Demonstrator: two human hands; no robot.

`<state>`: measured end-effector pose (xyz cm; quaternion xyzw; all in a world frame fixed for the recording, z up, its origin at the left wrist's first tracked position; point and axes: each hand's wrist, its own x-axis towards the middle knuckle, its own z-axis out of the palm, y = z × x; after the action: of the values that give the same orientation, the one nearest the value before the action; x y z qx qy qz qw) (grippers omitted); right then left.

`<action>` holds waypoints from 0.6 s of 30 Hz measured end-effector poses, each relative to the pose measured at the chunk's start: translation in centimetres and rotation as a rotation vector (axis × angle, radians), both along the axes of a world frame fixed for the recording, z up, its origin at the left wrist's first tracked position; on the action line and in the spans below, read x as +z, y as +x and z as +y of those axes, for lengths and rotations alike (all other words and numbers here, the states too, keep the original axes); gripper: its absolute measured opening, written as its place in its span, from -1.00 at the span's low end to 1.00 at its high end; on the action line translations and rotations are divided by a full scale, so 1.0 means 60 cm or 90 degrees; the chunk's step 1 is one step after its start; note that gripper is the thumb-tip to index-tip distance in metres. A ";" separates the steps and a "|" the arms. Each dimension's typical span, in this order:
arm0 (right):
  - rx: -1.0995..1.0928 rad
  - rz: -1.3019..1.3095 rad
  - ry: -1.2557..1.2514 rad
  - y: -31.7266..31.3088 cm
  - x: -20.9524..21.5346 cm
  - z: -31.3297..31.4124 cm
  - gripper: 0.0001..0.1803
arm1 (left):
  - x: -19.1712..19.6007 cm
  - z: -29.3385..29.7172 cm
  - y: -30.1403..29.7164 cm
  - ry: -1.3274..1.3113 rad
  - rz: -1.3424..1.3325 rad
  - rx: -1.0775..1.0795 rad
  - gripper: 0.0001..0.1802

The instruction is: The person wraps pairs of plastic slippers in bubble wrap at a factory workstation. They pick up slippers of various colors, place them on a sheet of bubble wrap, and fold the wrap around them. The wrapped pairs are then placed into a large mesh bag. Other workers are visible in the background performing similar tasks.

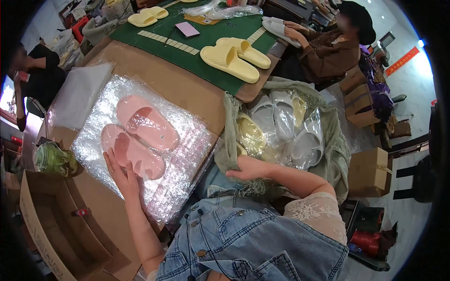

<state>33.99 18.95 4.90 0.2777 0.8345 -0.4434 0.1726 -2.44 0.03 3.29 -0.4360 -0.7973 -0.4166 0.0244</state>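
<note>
I am resting my left hand (123, 177) flat, fingers spread and released, on the heel end of the nearer pink slipper (132, 152); it is lying on the bubble wrap (183, 154) at about ten o'clock from my lap, with the second pink slipper (147, 122) touching it on the far side. My right hand (248, 168) is curling over the near rim of the green sack (337, 154) at about one o'clock, fingers clenched loosely on the cloth.

To do this well, I judge I should be keeping the pair pressed side by side and square to the wrap, palm flat so neither slides; the sack rim wants holding down so that its mouth is staying wide.

Counting: two pink slippers on the wrap; two yellow slippers (234, 58) on the green mat (206, 51) at twelve o'clock, and two more yellow ones (147, 17) at eleven o'clock on its far edge; in the sack I am making out roughly four bagged slippers, grey and yellowish, though the plastic is blurring the count; one open carton (51, 234) at eight o'clock; one person across the table at one o'clock holding a grey slipper (276, 28).
</note>
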 end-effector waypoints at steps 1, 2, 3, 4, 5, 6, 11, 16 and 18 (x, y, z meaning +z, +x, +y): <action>0.050 -0.135 0.062 0.000 -0.002 0.006 -0.38 | 0.004 0.002 0.003 0.004 -0.008 -0.003 -0.29; 0.065 -0.178 0.105 0.004 -0.017 0.009 -0.34 | 0.005 0.001 0.004 0.003 -0.007 -0.003 -0.29; 0.079 -0.221 0.149 0.013 -0.040 0.013 -0.29 | 0.006 0.001 0.006 0.002 -0.007 -0.003 -0.28; 0.095 -0.263 0.193 0.016 -0.045 0.014 -0.25 | 0.007 0.000 0.007 0.001 -0.005 -0.001 -0.28; 0.057 -0.195 0.250 0.022 -0.046 0.016 -0.21 | 0.006 0.000 0.006 0.004 -0.006 -0.003 -0.28; 0.018 -0.125 0.305 0.029 -0.045 0.017 -0.18 | 0.005 0.002 0.004 0.006 -0.007 -0.006 -0.28; -0.150 0.103 0.336 0.030 -0.094 0.044 -0.06 | 0.003 -0.001 0.001 0.002 -0.002 0.005 -0.28; -0.282 -0.028 -0.111 0.021 -0.196 0.082 -0.06 | -0.004 -0.002 0.001 0.018 -0.035 0.009 -0.27; -0.240 -0.058 -0.119 0.036 -0.248 0.092 -0.11 | -0.003 0.002 -0.001 0.009 -0.032 0.009 -0.25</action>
<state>36.16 24.46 -9.95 0.4313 0.7143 -0.5304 0.1495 -2.51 0.17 3.11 -0.4194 -0.7979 -0.4328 0.0100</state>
